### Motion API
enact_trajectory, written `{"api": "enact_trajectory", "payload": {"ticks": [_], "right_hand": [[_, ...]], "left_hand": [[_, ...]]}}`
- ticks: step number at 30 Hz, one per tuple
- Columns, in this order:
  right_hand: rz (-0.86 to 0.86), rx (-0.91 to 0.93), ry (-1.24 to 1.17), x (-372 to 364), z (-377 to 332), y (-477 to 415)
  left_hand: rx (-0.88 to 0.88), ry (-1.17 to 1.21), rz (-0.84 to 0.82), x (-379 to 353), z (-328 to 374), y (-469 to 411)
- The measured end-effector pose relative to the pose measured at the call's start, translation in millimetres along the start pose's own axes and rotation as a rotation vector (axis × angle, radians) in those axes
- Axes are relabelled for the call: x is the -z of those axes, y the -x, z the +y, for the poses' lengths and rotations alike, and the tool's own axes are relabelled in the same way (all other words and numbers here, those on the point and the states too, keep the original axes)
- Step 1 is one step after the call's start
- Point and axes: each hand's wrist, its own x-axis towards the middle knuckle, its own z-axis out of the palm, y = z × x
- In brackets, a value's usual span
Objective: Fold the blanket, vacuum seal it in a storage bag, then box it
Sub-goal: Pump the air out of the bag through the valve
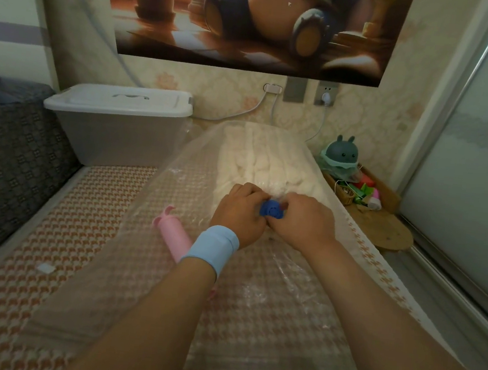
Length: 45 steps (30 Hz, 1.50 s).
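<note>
Storage bag (pixel 150 265): clear plastic, lying flat on the worktop (pixel 34 253), which is covered in a houndstooth cloth. Long axis runs from the near edge away toward the wall. Which end carries the seal: cannot tell.

Blanket (pixel 258 156): white, folded, inside the far half of the bag. Its fold ridges run along the same axis as the bag. The near half of the bag is flat film.

Blue valve (pixel 271 210): round, on the bag's upper face, at the near edge of the blanket bulk. Faces up.

Left grip (pixel 241 214): fingers curled, clasping the valve from its left side. Light blue wristband (pixel 213 249) on that wrist.

Right grip (pixel 302 221): fingers curled, pinching the valve from its right and upper side. Both grips meet over the valve, knuckles touching below it. Much of the valve is covered by fingers.

Pink hand pump (pixel 171 234): lies on the bag just left of the left wrist, partly hidden by the forearm, long axis diagonal.

Grey storage box (pixel 115 135): at the far left of the worktop, touching the bag's far left corner, white lid (pixel 122 101) on.

Small white scrap (pixel 45 268) on the cloth, near left.

Surroundings: patterned sofa (pixel 9 145) left; poster (pixel 254 20) on the wall; teal toy (pixel 342 156) and basket (pixel 343 192) on a wooden stool (pixel 388 230) right.
</note>
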Motion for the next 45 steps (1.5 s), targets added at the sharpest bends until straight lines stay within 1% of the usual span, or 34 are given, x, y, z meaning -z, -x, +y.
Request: {"api": "enact_trajectory", "payload": {"ticks": [1,3,7,9,10,12,14,15,17,19,21,23,25,27,30,33,35,38,41,43,45], "right_hand": [[-0.019,0.001,0.063,1,0,0],[-0.031,0.035,0.063,1,1,-1],[-0.033,0.105,-0.169,-7,8,0],[-0.029,0.05,-0.272,-5,7,2],[-0.022,0.001,-0.278,-5,7,3],[-0.03,-0.072,-0.17,-4,5,2],[-0.038,-0.066,-0.07,-2,2,1],[-0.034,-0.051,-0.076,-2,2,0],[-0.024,-0.002,-0.153,-3,5,0],[-0.013,0.053,-0.281,-6,8,1],[-0.004,0.067,-0.367,-7,6,4],[-0.009,0.034,-0.272,-7,5,5],[-0.023,-0.01,-0.074,-5,3,3],[-0.012,-0.006,-0.01,-5,3,0],[0.014,0.041,-0.104,-10,4,1],[0.026,0.043,-0.216,-10,3,6],[0.024,0.013,-0.167,-10,2,7],[0.016,-0.024,-0.029,-8,0,5],[0.037,0.016,-0.092,-8,3,5],[0.036,0.052,-0.146,-9,3,6],[0.019,0.025,-0.156,-9,1,7]], "left_hand": [[-0.004,-0.016,0.007,0,0,0],[-0.029,-0.049,0.031,0,1,0],[-0.061,-0.086,0.072,0,0,1],[-0.03,-0.097,0.065,1,1,0],[-0.01,-0.106,0.054,1,1,0],[0.025,-0.098,0.042,1,3,0],[0.041,-0.091,0.036,1,3,0],[0.041,-0.097,0.03,1,3,0],[0.037,-0.092,0.026,2,4,-1],[0.026,-0.083,0.037,2,3,-1],[0.036,-0.102,0.021,2,2,0],[0.06,-0.119,0.011,1,2,0],[0.077,-0.121,0.013,0,3,-1],[0.068,-0.12,0.015,-1,5,-1],[0.039,-0.113,0.024,-1,4,0],[0.063,-0.114,0.025,-1,1,0],[0.076,-0.115,0.022,-2,1,0],[0.072,-0.117,0.02,-3,3,-1],[0.048,-0.11,0.026,-4,1,-1],[0.064,-0.11,0.028,-4,-1,-1],[0.078,-0.109,0.025,-4,-2,-1]]}}
